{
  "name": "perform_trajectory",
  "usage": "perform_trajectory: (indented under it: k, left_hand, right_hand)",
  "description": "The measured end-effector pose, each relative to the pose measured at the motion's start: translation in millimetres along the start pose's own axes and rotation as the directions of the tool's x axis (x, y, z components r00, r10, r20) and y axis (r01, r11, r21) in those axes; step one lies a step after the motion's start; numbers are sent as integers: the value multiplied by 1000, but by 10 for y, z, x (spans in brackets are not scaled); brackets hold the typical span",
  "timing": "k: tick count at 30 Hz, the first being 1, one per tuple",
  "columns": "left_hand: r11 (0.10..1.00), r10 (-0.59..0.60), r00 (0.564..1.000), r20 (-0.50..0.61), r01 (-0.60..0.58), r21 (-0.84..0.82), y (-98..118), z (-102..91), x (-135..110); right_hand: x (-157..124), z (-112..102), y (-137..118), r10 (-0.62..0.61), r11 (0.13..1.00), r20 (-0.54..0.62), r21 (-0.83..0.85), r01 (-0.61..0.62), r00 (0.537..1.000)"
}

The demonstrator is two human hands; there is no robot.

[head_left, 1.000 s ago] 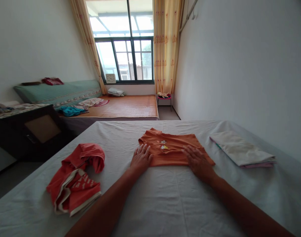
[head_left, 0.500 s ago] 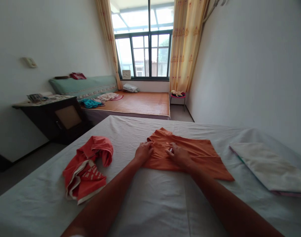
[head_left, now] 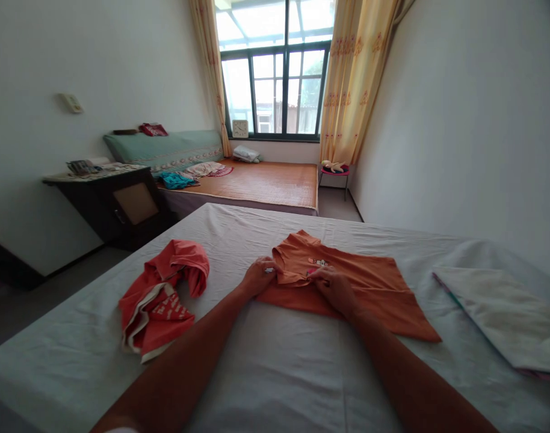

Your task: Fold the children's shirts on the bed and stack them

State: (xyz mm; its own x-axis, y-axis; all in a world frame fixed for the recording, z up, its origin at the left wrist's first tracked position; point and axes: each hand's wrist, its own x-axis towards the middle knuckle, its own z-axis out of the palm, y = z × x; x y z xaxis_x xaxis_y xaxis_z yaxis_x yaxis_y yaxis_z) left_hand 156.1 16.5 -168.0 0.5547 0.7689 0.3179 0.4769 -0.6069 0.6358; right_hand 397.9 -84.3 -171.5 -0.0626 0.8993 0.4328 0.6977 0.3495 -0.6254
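Note:
An orange T-shirt (head_left: 369, 270) lies on the white-sheeted bed, its collar end to the left and a small printed figure (head_left: 319, 263) on its front. My left hand (head_left: 258, 275) is closed at the shirt's left edge by the neckline, fingers curled on the cloth. My right hand (head_left: 337, 290) pinches a fold of the shirt just below the print. Between the hands the near side of the cloth is bunched into a ridge. Both palms face down, and the fingertips are partly hidden.
A crumpled coral garment (head_left: 164, 300) with white lettering lies left of my left arm. Folded white cloth (head_left: 496, 310) rests at the right on the white sheet (head_left: 275, 361). Beyond stand a second bed (head_left: 270, 183), a dark cabinet (head_left: 126, 204) and a small stool (head_left: 334, 171).
My right hand has drawn nearer to me across the shirt, uncovering more of the print. Both hands now grip cloth, and the near side has gathered up. The view has shifted slightly left.

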Motion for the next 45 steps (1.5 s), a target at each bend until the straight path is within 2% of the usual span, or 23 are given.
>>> perform_trajectory:
  k: [5,10,12,17,20,23,25,27,29,32,35,39,42,45]
  left_hand:
    - [998,-18,1000,12,17,64,18,19,-4]
    - [995,22,998,-63,-16,99,110,-9,-23]
    - [992,63,995,-80,-53,114,202,-5,-49]
    - [970,117,993,-6,-113,216,408,79,-112]
    - [953,128,991,44,-135,272,405,72,-116]
    - [947,122,987,104,-148,285,365,-4,-105]
    - [943,132,981,139,-167,286,373,-53,-105]
    - [934,154,980,123,-185,305,415,-67,-119]
    - [923,185,978,95,-206,325,472,-42,-143]
    - [919,201,972,119,-230,321,531,24,-179]
    - [926,158,977,147,-198,320,550,42,-160]
    - [931,136,973,185,-190,311,573,35,37]
    - [925,195,959,207,-250,287,553,119,270]
    - [907,239,936,258,-310,285,424,250,442]
  right_hand:
    - [-31,-4,-35,-1,999,-9,-39,1,1000]
    - [-15,9,-124,-10,999,-167,-51,2,986]
    - [1,31,-161,6,1000,-192,-18,-9,981]
    - [3,99,-174,31,996,-120,-79,-40,992]
    - [-11,65,-153,10,993,-68,-118,-18,998]
    - [-20,-18,-153,-5,992,37,-125,10,999]
    - [-21,-55,-177,1,991,54,-137,6,999]
    - [-25,-51,-222,-9,986,5,-169,10,1000]
    - [-35,-7,-285,-71,978,-14,-195,67,997]
    - [-55,65,-367,-171,965,83,-188,184,982]
    - [-40,28,-358,-106,974,139,-186,131,985]
    - [37,-260,-71,27,973,114,-230,0,993]
    - [32,-562,372,84,932,111,-359,-39,990]
    - [-113,-870,918,143,879,155,-474,-53,977]
